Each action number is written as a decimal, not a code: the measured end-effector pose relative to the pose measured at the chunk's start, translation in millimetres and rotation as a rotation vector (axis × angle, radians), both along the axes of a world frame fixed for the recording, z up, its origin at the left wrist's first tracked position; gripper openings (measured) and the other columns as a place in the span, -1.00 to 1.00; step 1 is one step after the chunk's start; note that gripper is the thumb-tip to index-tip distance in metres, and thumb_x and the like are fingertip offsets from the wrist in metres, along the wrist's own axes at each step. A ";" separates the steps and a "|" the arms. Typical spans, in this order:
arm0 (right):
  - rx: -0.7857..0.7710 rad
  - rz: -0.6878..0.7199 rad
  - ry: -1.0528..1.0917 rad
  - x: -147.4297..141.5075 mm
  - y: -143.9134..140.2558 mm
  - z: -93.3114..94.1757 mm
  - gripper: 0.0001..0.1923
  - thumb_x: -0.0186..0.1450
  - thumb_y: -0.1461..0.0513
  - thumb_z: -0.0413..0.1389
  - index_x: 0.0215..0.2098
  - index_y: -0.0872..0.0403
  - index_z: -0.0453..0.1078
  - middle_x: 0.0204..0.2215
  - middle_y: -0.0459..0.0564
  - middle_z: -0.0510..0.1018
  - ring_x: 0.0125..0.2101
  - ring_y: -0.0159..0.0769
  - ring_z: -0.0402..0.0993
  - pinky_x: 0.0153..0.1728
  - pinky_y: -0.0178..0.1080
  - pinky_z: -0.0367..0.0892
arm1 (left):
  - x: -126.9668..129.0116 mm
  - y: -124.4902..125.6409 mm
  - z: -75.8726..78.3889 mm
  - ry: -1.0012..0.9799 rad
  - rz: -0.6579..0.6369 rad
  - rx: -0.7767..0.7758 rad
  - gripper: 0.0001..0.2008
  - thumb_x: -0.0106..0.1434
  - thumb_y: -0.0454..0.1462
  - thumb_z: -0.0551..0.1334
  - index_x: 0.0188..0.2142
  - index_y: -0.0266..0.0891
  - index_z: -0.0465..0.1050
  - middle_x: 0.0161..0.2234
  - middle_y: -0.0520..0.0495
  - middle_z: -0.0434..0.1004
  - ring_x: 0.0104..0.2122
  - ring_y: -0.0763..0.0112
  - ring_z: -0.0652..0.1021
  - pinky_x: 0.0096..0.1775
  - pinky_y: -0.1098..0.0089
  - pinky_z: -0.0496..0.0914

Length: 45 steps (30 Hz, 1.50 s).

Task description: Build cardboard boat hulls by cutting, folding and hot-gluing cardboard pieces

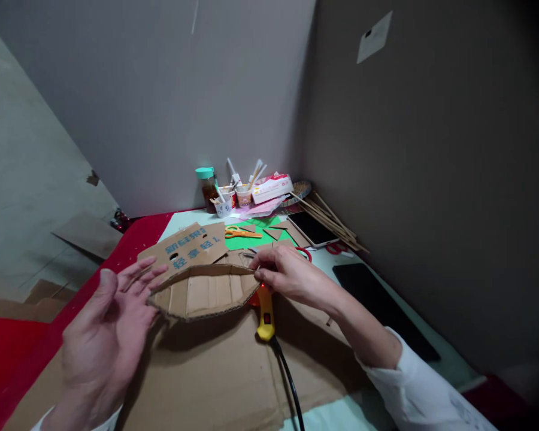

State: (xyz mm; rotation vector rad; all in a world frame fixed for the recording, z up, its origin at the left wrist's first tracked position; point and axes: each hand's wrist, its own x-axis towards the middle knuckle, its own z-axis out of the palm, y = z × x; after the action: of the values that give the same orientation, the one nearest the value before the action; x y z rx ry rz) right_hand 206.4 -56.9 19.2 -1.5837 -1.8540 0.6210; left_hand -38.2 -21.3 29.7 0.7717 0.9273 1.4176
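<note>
**Both hands on bent cardboard strip**

Left hand (105,335) flat, fingers spread, grip released against the cardboard strip (204,293) end. Strip held above the surface (233,371). Right hand (291,276) pinches other end, hiding the yellow tool (266,317) tip.

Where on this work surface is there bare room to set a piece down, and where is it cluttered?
Bare room: the big cardboard sheet near the camera, left of the glue gun and its cord, and the red cloth left of the printed cardboard piece. Crowded: the far corner with cups, jar, scissors, sticks and phone.
</note>
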 end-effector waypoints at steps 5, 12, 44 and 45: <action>-0.013 0.151 -0.107 -0.4 -8.3 7.6 -0.77 0.22 0.41 0.07 -0.29 0.09 0.54 -0.59 -0.16 0.41 -0.58 -0.46 0.24 -0.54 -0.38 -0.01 | 1.2 3.2 -4.7 0.191 -0.048 -0.047 -0.94 0.06 -0.38 0.37 -0.40 -0.27 0.57 -0.39 -0.05 0.53 -0.44 0.46 0.51 -0.43 0.59 0.50; -0.008 0.315 -0.217 -11.1 -15.1 15.9 -0.71 0.23 0.49 0.09 -0.27 0.08 0.57 -0.56 -0.16 0.47 -0.56 -0.45 0.24 -0.50 -0.38 0.04 | 6.1 -0.1 -20.7 0.331 -0.309 -0.048 -0.71 -0.17 -0.29 0.55 -0.47 -0.27 0.52 -0.58 0.07 0.41 -0.58 0.55 0.41 -0.54 0.62 0.38; 0.225 0.137 -0.199 -27.3 -14.6 -2.0 -0.81 0.40 0.27 0.11 -0.01 0.08 0.40 -0.29 -0.07 0.60 -0.38 -0.39 0.45 -0.42 -0.37 0.13 | 18.0 -14.6 -34.8 0.826 -0.527 0.277 -0.72 0.19 -0.16 0.33 -0.09 0.00 0.65 -0.14 -0.05 0.71 -0.11 0.08 0.66 0.04 0.23 0.46; 0.235 0.135 -0.162 -28.5 -14.7 -1.1 -0.81 0.41 0.26 0.11 -0.01 0.09 0.41 -0.28 -0.07 0.60 -0.38 -0.40 0.46 -0.40 -0.38 0.16 | 18.3 -15.2 -34.0 0.817 -0.518 0.283 -0.72 0.19 -0.17 0.33 -0.08 0.00 0.64 -0.13 -0.04 0.71 -0.11 0.09 0.66 0.05 0.23 0.46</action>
State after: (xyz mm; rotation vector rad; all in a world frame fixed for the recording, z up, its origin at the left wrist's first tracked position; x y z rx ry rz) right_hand 177.9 -71.6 18.1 -1.3986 -2.0819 0.3240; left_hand -19.9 -36.5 -4.3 1.7384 1.0244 0.7601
